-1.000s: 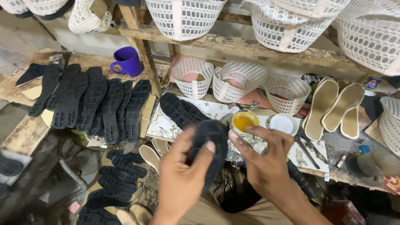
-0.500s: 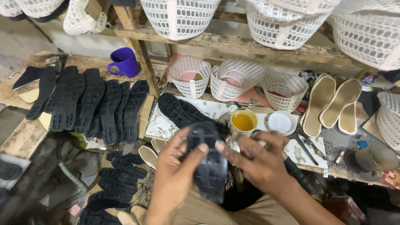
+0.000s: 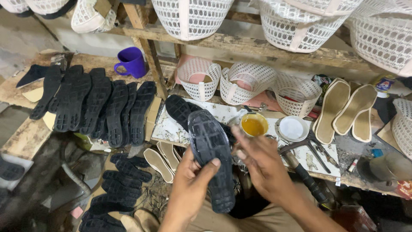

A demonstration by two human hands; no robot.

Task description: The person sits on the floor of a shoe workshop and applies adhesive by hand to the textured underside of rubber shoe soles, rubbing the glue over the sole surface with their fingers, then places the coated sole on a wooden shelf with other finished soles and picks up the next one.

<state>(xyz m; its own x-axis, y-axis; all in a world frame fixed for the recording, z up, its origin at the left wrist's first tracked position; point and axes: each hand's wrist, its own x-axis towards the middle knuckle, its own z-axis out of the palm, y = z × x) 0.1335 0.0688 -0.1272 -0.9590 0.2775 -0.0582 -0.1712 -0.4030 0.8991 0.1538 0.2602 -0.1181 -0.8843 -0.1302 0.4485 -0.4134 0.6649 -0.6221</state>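
Head view, one frame

- Left hand clamped on a black rubber sole, thumb pressed across its tread near the middle, fingers behind. Sole is held up in front of the body, tread toward the camera, toe end pointing up and away, heel end low
- Right hand loose, fingers spread, at the sole's right edge; contact cannot be told. No brush or tool seen in it
- Progress, as a judgement: no wet sheen shows on this sole, so coating looks not yet done. A row of like soles lies side by side on the wooden surface to the left, and more are piled on the floor below; which lot is finished cannot be told
- Small round tin of amber liquid stands open just beyond the hands, its white lid beside it. Looks like adhesive, judged by colour only
- Materials: soles matte black, flexible-looking, blocky ribbed tread. Tan insoles on the right are flat, smooth, with paler rims
- White woven uppers, open lattice, stand in a row on the shelf; more hang above
- Purple mug, glossy, behind the sole row
- A dark-handled tool lies on the stained work board
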